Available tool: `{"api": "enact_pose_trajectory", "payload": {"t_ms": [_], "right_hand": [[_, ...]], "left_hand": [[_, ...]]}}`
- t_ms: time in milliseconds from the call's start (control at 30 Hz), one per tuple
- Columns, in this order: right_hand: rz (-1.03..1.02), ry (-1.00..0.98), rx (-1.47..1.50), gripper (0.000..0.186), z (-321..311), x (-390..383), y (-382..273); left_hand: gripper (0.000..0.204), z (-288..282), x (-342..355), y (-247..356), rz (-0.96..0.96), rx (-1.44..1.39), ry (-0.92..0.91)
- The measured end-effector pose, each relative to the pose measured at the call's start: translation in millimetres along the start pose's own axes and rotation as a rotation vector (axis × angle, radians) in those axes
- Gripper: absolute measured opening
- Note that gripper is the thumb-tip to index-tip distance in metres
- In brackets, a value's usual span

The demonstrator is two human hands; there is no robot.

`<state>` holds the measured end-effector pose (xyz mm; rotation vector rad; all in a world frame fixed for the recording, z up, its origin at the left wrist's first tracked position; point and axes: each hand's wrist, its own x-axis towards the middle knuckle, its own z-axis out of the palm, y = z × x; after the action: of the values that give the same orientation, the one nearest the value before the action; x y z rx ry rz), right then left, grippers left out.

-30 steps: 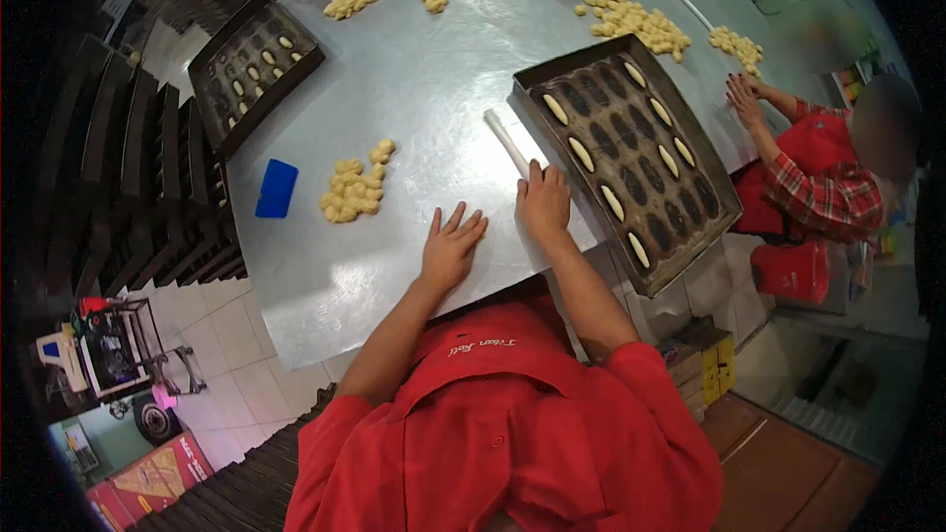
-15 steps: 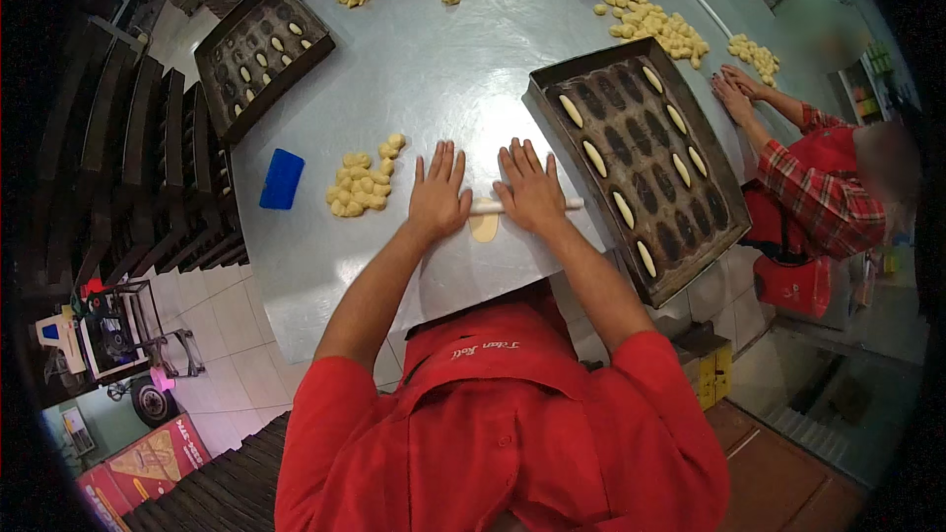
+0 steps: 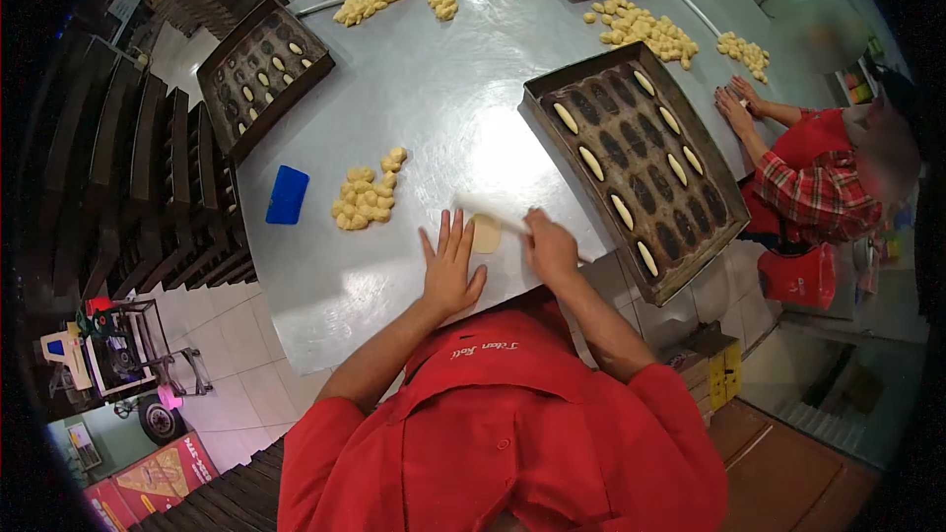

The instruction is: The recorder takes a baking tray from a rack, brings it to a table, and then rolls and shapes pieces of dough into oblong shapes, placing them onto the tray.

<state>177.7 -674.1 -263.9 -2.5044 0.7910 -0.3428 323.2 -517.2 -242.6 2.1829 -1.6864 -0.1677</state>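
Single head camera, worn on my head, looking steeply down over my red shirt (image 3: pixel 493 433) at the steel counter (image 3: pixel 443 89). Close on my hands, wide fisheye; edges bend, floor at left, co-worker at right rim.

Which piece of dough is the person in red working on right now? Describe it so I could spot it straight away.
On the steel table, look at the near edge between the left hand and right hand. The flat dough piece lies there alone, touching the left fingertips, unlike the lumpy dough pile to its left.
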Motion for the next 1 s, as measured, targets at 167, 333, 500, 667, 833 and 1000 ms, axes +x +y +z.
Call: {"api": "enact_pose_trajectory", "payload": {"t_ms": [167, 333, 500, 667, 833, 1000], "right_hand": [[-0.192, 0.110, -0.213, 0.048, 10, 48, -15], [-0.243, 0.055, -0.057, 0.047, 30, -17, -25], [0.011, 0.029, 0.315, 0.045, 16, -15, -39], [-0.119, 0.110, -0.049, 0.062, 37, 71, -56], [-0.291, -0.206, -0.223, 0.086, 43, -15, -85], [-0.261, -0.251, -0.207, 0.089, 50, -23, -90]], "left_hand": [[0.078, 23, 47, -14, -0.064, -0.087, 0.026], [0.077, 18, 0, -7, 0.118, 0.036, -0.128], [0.067, 4, -44, -16, 0.231, -0.115, -0.131], [0.047, 8, -40, -27, 0.101, -0.461, 0.250], [0.033, -5, -62, -88, -0.143, -0.317, 0.502], [0.035, -21, -59, -121, -0.460, -0.052, 0.744]]}}
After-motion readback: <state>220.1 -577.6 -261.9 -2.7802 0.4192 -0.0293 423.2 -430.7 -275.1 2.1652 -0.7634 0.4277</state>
